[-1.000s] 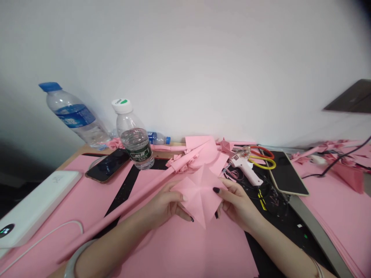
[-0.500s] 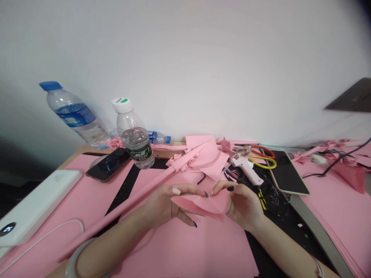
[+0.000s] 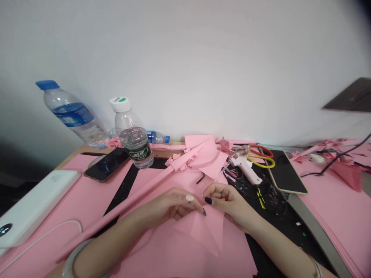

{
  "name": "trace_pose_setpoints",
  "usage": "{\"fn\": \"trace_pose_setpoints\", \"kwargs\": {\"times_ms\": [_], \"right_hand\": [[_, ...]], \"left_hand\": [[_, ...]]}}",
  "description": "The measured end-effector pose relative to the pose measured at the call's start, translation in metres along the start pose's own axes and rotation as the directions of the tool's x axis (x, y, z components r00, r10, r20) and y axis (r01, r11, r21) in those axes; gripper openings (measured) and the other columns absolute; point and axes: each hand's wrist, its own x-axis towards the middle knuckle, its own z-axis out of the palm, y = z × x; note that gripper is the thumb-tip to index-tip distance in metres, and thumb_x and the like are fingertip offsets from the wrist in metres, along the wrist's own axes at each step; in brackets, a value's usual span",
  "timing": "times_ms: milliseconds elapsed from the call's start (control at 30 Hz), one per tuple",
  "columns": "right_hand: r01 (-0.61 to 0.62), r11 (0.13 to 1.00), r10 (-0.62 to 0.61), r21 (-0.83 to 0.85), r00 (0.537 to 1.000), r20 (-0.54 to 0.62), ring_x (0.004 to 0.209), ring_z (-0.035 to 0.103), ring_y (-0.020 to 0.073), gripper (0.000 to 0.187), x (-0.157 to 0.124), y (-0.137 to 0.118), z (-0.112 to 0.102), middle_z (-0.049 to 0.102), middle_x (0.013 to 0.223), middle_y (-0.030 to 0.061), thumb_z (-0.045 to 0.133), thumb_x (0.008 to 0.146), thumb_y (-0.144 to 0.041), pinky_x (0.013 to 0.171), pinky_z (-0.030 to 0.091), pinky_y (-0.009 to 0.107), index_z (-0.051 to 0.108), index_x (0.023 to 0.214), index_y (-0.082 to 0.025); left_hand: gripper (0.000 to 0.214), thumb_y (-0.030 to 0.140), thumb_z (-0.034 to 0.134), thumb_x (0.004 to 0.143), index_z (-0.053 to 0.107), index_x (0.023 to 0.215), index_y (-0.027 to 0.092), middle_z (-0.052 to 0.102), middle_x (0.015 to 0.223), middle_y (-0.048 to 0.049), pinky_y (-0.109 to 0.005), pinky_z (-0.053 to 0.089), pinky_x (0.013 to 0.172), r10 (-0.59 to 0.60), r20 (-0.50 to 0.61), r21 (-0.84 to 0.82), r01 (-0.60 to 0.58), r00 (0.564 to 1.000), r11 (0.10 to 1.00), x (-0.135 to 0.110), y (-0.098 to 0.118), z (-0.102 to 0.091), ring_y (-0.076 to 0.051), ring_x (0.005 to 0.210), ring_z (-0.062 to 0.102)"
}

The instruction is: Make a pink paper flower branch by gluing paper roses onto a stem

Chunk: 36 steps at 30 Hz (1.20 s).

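A folded piece of pink paper (image 3: 199,227) is held between both hands, its creased flaps pointing down toward me. My left hand (image 3: 176,206) grips its upper left part, fingers closed, with the index fingertip pressed on the fold. At the upper right corner, my right hand (image 3: 227,202) pinches the paper between thumb and curled index finger. Underneath lies a larger pink sheet (image 3: 162,255). Left of my left hand, a long rolled pink paper tube (image 3: 127,202) slants across the table. Part of the held paper's upper edge is hidden by my fingers.
Two upright water bottles, one white-capped (image 3: 135,139) and one blue-capped (image 3: 77,114), stand at the left near a phone (image 3: 107,164) and a white power bank (image 3: 40,204). A glue gun (image 3: 246,168), scissors (image 3: 265,156) and a tablet (image 3: 286,172) lie right. Pink paper flowers (image 3: 185,160) lie behind.
The folded paper has tipped so that its flaps now point down toward me instead of its open edge showing. My fingers have drawn closed on its top, and my right hand has shifted slightly left.
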Motion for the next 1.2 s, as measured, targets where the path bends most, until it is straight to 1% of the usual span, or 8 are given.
{"fn": "trace_pose_setpoints", "kwargs": {"times_ms": [67,133,300,400,667,867,1000,1200], "right_hand": [[0.005,1.000,-0.005,-0.026,1.000,-0.004,0.053,0.033,0.0059,0.027,0.000,-0.002,0.001,0.048,0.059,-0.0057,0.081,0.076,-0.038,0.051,0.023,0.021,0.070,0.081,-0.015],[0.017,1.000,-0.017,-0.025,1.000,-0.021,0.051,0.029,0.0053,0.026,-0.001,-0.003,0.002,0.044,0.057,-0.0067,0.080,0.077,-0.038,0.050,0.018,0.021,0.069,0.080,-0.014],[0.047,0.996,-0.039,0.080,0.994,-0.103,0.045,0.024,0.0033,0.026,0.002,0.000,-0.001,0.038,0.051,-0.0097,0.083,0.073,-0.036,0.044,0.016,0.018,0.070,0.082,-0.015],[0.048,0.986,-0.022,0.157,0.987,-0.161,0.040,0.031,0.0031,0.029,0.004,0.002,-0.004,0.043,0.049,-0.0091,0.086,0.069,-0.038,0.041,0.022,0.016,0.071,0.082,-0.016],[0.052,0.964,0.035,0.260,0.948,-0.317,0.047,0.050,0.0043,0.034,0.004,-0.008,-0.004,0.061,0.058,-0.0030,0.092,0.061,-0.035,0.045,0.038,0.013,0.073,0.082,-0.016],[0.063,0.961,0.005,0.270,0.970,-0.244,0.043,0.047,0.0028,0.027,0.005,-0.003,-0.004,0.060,0.058,-0.0047,0.090,0.066,-0.035,0.041,0.039,0.011,0.075,0.082,-0.018],[0.016,0.958,0.021,0.288,0.992,-0.126,0.040,0.047,0.0036,0.023,0.004,-0.001,-0.004,0.057,0.053,-0.0049,0.087,0.070,-0.037,0.037,0.041,0.013,0.076,0.077,-0.018],[0.010,0.954,0.023,0.298,0.994,-0.106,0.041,0.050,0.0032,0.021,0.005,0.001,-0.004,0.060,0.054,-0.0034,0.087,0.071,-0.033,0.039,0.044,0.012,0.077,0.074,-0.015]], "left_hand": [[0.036,0.047,0.062,0.083,0.081,0.078,0.016,0.067,0.065,-0.0067,-0.024,0.027,0.048,-0.078,0.126,-0.070,0.087,0.989,0.994,0.000,0.001,-0.001,-0.012,0.053,0.044],[0.037,0.046,0.062,0.084,0.080,0.072,0.016,0.064,0.060,-0.0056,-0.024,0.027,0.049,-0.086,0.155,-0.115,0.104,0.984,0.988,0.000,0.002,-0.001,-0.011,0.052,0.042],[0.038,0.043,0.063,0.083,0.079,0.065,0.013,0.064,0.056,-0.0068,-0.024,0.036,0.049,-0.040,0.097,-0.176,0.056,0.994,0.983,0.003,-0.001,-0.001,-0.012,0.051,0.050],[0.037,0.040,0.066,0.078,0.074,0.059,0.010,0.064,0.054,-0.0094,-0.028,0.046,0.048,-0.030,0.082,-0.282,0.052,0.996,0.958,0.007,-0.004,-0.002,-0.019,0.049,0.061],[0.037,0.034,0.066,0.077,0.049,0.049,0.017,0.038,0.043,0.0069,-0.023,0.045,0.046,0.022,-0.100,-0.430,-0.063,0.995,0.901,0.008,0.003,-0.005,-0.007,0.035,0.040],[0.021,0.032,0.073,0.070,0.058,0.069,0.017,0.049,0.062,0.0052,-0.022,0.044,0.044,0.007,-0.121,-0.450,-0.061,0.993,0.891,0.008,0.009,-0.002,-0.007,0.043,0.047],[0.022,0.032,0.073,0.072,0.060,0.066,0.015,0.047,0.062,0.0037,-0.020,0.039,0.041,0.013,-0.075,-0.434,-0.044,0.997,0.900,0.008,0.006,-0.002,-0.007,0.044,0.043],[0.016,0.033,0.062,0.083,0.068,0.084,0.018,0.050,0.055,0.0036,-0.022,0.043,0.044,-0.001,0.132,-0.403,0.054,0.991,0.914,0.005,0.000,-0.005,-0.010,0.041,0.045]]}}
